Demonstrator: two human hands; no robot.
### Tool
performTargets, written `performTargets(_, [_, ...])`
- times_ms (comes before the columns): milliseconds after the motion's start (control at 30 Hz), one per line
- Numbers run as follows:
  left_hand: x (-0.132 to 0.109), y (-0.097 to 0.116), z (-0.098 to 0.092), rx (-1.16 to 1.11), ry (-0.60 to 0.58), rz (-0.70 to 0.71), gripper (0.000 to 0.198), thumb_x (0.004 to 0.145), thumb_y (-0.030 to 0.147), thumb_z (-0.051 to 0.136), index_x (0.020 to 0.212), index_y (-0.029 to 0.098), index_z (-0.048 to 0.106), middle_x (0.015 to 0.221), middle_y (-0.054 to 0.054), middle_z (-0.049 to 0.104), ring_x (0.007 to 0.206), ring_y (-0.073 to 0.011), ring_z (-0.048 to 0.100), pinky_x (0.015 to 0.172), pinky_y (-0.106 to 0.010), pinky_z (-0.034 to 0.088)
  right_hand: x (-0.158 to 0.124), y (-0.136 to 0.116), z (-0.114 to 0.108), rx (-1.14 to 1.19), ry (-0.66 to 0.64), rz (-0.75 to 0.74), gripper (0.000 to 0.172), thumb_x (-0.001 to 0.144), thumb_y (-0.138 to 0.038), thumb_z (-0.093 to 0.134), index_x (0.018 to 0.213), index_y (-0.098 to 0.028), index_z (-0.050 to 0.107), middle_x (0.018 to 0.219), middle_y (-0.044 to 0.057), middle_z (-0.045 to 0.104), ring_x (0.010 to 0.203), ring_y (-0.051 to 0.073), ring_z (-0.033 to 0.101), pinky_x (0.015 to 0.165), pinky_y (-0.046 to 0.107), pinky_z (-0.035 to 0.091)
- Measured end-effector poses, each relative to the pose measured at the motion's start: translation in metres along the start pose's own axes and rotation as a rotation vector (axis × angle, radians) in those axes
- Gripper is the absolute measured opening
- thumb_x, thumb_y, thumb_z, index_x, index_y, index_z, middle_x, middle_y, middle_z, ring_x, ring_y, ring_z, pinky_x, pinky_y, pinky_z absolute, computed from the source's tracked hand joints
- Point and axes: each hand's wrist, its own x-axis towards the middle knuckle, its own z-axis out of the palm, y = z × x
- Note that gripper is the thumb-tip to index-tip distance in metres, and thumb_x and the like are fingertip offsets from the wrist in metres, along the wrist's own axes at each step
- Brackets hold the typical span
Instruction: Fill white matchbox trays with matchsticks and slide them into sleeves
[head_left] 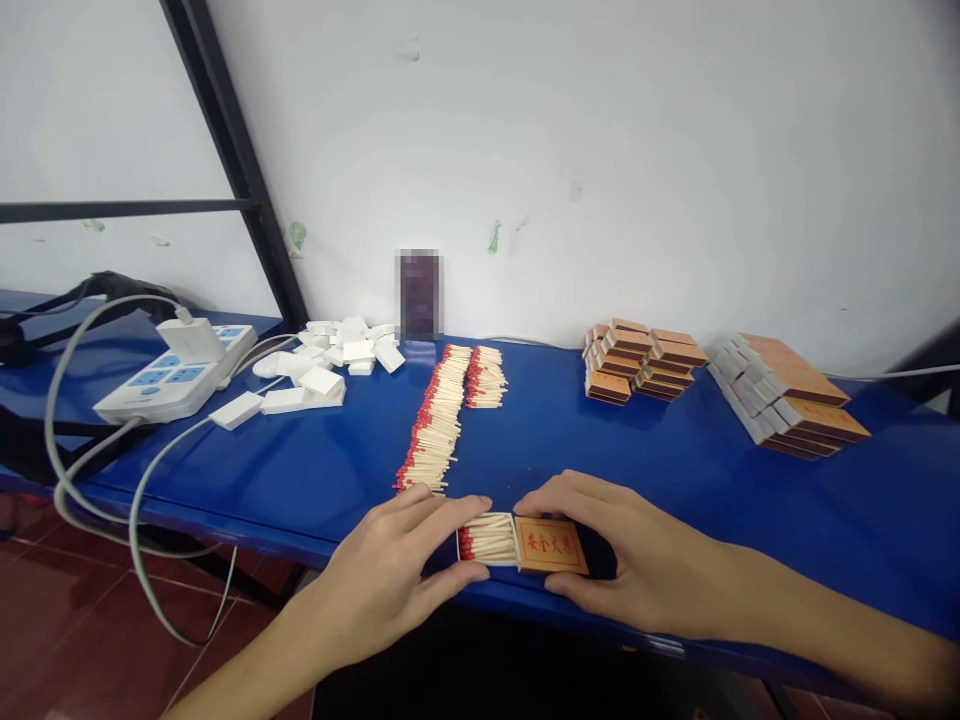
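Observation:
Between my hands, at the table's front edge, is a matchbox. Its white inner tray (511, 568) is full of red-tipped matches (491, 538) and sticks out to the left of the orange-brown sleeve (550, 546). With thumb and fingers, my left hand (405, 565) grips the tray's left end. My right hand (622, 560) pinches the sleeve between thumb and fingers. The sleeve covers the tray's right part, if it reaches in there. Just beyond, a long row of loose matches (439, 420) lies on the blue table, with a shorter row (487, 378) beside it.
White trays (322, 382) lie heaped at back left, near a power strip (176, 375) with looping cables. Matchbox sleeves (630, 345) are stacked at back right, and matchboxes with greyish ends (795, 395) stand farther right. A blurred dark rectangle (420, 295) leans by the wall.

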Motion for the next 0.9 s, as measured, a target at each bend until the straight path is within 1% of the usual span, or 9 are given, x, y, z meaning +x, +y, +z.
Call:
performTargets(133, [0.000, -0.001, 0.002, 0.002, 0.027, 0.012, 0.040, 0.097, 0.039, 0.059, 0.133, 0.024, 0.048, 0.121, -0.006, 0.068, 0.103, -0.0221, 0.066, 0.090, -0.038, 0.055, 0.001, 0.003, -0.001, 0.022, -0.018, 0.025, 0.043, 0.080, -0.026, 0.069, 0.121, -0.024, 0.056, 0.108, 0.005, 0.064, 0.097, 0.020, 0.060, 0.084, 0.034, 0.051])
performTargets(267, [0.000, -0.001, 0.003, -0.002, 0.050, 0.021, 0.041, 0.096, 0.039, 0.059, 0.132, 0.023, 0.048, 0.120, -0.005, 0.068, 0.101, -0.0208, 0.066, 0.088, -0.036, 0.055, 0.001, 0.004, 0.001, 0.018, -0.026, 0.019, 0.043, 0.079, -0.027, 0.071, 0.119, -0.024, 0.057, 0.107, 0.004, 0.064, 0.095, 0.019, 0.059, 0.082, 0.033, 0.051])
performTargets(467, [0.001, -0.002, 0.002, -0.043, 0.015, 0.038, 0.038, 0.096, 0.037, 0.061, 0.130, 0.023, 0.051, 0.114, -0.005, 0.069, 0.098, -0.0201, 0.065, 0.084, -0.034, 0.054, 0.011, 0.006, -0.001, 0.004, 0.006, 0.003, 0.038, 0.082, -0.028, 0.069, 0.118, -0.023, 0.058, 0.107, 0.003, 0.065, 0.097, 0.019, 0.059, 0.084, 0.033, 0.050])
performTargets(667, [0.000, -0.003, 0.000, -0.114, 0.014, 0.016, 0.039, 0.094, 0.034, 0.065, 0.130, 0.023, 0.053, 0.114, -0.004, 0.068, 0.099, -0.0188, 0.064, 0.085, -0.032, 0.053, 0.022, 0.013, -0.008, 0.078, -0.047, -0.045, 0.037, 0.083, -0.037, 0.072, 0.116, -0.025, 0.061, 0.107, 0.002, 0.066, 0.096, 0.018, 0.060, 0.084, 0.032, 0.049])
performTargets(833, [0.002, -0.002, -0.001, -0.150, 0.016, 0.034, 0.040, 0.092, 0.034, 0.066, 0.129, 0.025, 0.053, 0.112, -0.003, 0.068, 0.097, -0.0179, 0.064, 0.084, -0.031, 0.052, 0.019, 0.015, -0.005, 0.080, -0.004, -0.056, 0.037, 0.083, -0.035, 0.073, 0.116, -0.024, 0.060, 0.106, 0.002, 0.066, 0.095, 0.017, 0.060, 0.082, 0.031, 0.050])
performTargets(900, [0.003, -0.001, 0.000, -0.152, 0.026, 0.035, 0.042, 0.091, 0.037, 0.068, 0.129, 0.025, 0.052, 0.108, -0.002, 0.069, 0.094, -0.0180, 0.065, 0.081, -0.031, 0.052, 0.017, 0.014, 0.000, 0.100, 0.003, -0.107, 0.035, 0.084, -0.035, 0.073, 0.115, -0.024, 0.061, 0.106, 0.002, 0.067, 0.095, 0.017, 0.060, 0.083, 0.031, 0.050])
